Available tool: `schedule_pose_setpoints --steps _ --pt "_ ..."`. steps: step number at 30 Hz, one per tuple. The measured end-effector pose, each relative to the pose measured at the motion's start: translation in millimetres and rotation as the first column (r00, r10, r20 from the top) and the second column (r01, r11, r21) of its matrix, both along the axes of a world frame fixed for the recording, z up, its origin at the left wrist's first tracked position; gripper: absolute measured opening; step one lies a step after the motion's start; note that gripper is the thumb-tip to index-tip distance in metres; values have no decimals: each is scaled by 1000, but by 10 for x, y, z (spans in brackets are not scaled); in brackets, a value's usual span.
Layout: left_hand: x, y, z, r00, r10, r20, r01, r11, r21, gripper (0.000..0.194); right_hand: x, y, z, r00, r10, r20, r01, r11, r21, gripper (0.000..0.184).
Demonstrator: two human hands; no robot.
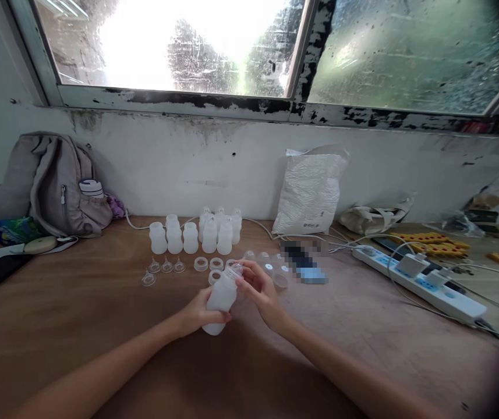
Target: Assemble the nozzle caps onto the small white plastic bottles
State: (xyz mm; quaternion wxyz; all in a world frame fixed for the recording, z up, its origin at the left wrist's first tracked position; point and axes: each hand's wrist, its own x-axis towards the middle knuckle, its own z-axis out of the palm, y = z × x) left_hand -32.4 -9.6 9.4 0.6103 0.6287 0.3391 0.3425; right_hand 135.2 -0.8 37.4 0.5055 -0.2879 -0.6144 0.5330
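Note:
My left hand is wrapped round the body of a white baby bottle, which tilts to the right above the table. At the bottle's top, the fingers of my right hand pinch the clear cap or collar; which of these it is I cannot make out. Behind the bottle lie white collar rings, one partly hidden by it. Several clear nipples sit to the left. Clear domed caps lie just beyond my right hand, which partly covers them.
Open white bottles and capped bottles stand near the wall. A grey backpack is at left. On the right are a white padded bag, a blurred-out phone-like object, a power strip with cables, and yellow items.

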Motion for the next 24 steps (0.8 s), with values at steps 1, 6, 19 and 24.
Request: schedule_pose_setpoints --steps 1,6,19,24 --pt "-11 -4 3 1000 -16 25 17 999 -41 29 4 6 11 1000 31 5 -31 999 -10 30" --pt "-48 -23 -27 973 -106 204 148 968 -205 37 15 58 22 991 130 -9 -130 990 -56 29" --pt "-73 -74 -61 858 -232 458 405 854 -328 38 101 105 146 907 415 -76 -422 888 -181 34" --pt "-72 -85 -69 903 -173 394 322 878 -353 38 87 93 127 928 372 -34 -371 908 -196 43"
